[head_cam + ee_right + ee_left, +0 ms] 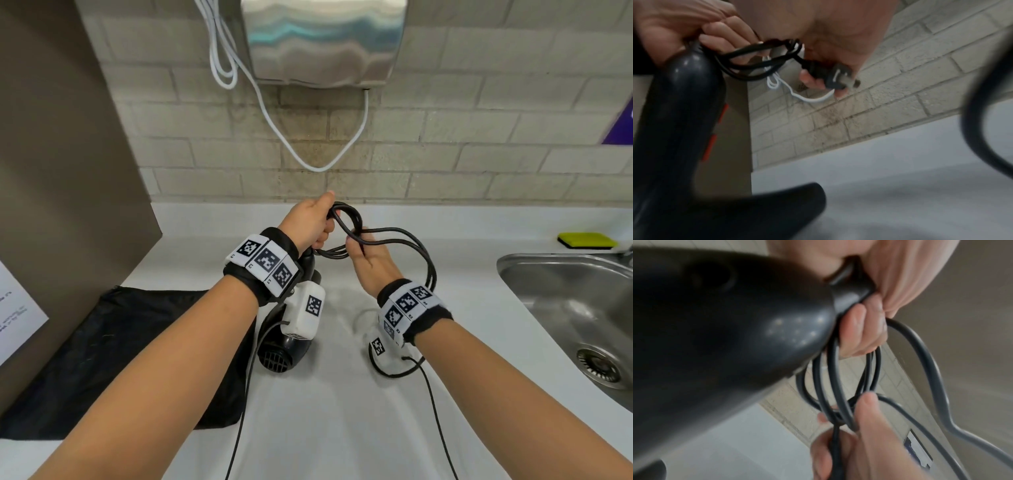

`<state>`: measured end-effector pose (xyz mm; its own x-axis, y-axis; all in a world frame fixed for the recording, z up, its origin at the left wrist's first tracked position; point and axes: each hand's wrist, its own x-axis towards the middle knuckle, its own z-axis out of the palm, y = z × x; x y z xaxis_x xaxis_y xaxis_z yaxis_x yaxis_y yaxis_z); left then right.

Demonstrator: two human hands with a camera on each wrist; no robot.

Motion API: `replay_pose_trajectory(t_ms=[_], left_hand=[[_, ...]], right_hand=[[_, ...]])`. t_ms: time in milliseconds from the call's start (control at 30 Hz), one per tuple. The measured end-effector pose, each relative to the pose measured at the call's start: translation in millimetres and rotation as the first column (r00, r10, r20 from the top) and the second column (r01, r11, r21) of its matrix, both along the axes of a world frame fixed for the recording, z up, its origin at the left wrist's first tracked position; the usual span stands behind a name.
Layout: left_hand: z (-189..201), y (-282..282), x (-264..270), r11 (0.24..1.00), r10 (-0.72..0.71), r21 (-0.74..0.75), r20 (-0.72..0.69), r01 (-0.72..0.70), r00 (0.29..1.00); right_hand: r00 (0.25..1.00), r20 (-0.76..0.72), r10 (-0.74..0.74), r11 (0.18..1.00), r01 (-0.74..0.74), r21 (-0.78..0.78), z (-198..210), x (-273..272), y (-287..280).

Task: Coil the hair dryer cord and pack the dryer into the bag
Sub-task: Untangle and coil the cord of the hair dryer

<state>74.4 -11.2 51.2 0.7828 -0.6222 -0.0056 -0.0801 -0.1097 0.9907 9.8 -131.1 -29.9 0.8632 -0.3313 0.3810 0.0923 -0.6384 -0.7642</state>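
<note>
The cord [387, 241] hangs in several loops above the surface [335, 411], so coiling is the step in hand. The left hand [310, 222] grips the loops against the end of the dryer [291, 342] handle. The right hand [368, 262] pinches the plug [835, 76] (end of the cord). Next, tuck that end into the coil, then turn to the bag [120, 359], left of the dryer.

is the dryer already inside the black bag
No, the left hand holds the dryer above the counter, beside the flat black bag.
</note>
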Motion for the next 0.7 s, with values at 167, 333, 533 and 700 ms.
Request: replay_pose_trajectory(t_ms=[167, 333, 533, 700], left_hand=[[-1, -3, 1, 0.999, 0.036, -0.020, -0.007, -0.036, 0.999], [-3, -4, 1, 0.995, 0.075, -0.057, -0.028, -0.077, 0.997], [-4, 5, 10, 0.980, 0.151, -0.122, -0.048, -0.156, 0.987], [-3, 10, 11, 0.972, 0.173, -0.150, -0.062, -0.181, 0.983]], right_hand=[[0.988, -0.147, -0.056, 0.951, 0.007, -0.309, -12, -5, -16], [0.937, -0.319, -0.141, 0.925, 0.009, -0.380, -9, -9, -26], [0.563, -0.790, -0.242, 0.956, 0.000, -0.293, -32, -18, -45], [0.420, -0.802, -0.425, 0.893, 0.054, -0.446, -32, -25, -46]])
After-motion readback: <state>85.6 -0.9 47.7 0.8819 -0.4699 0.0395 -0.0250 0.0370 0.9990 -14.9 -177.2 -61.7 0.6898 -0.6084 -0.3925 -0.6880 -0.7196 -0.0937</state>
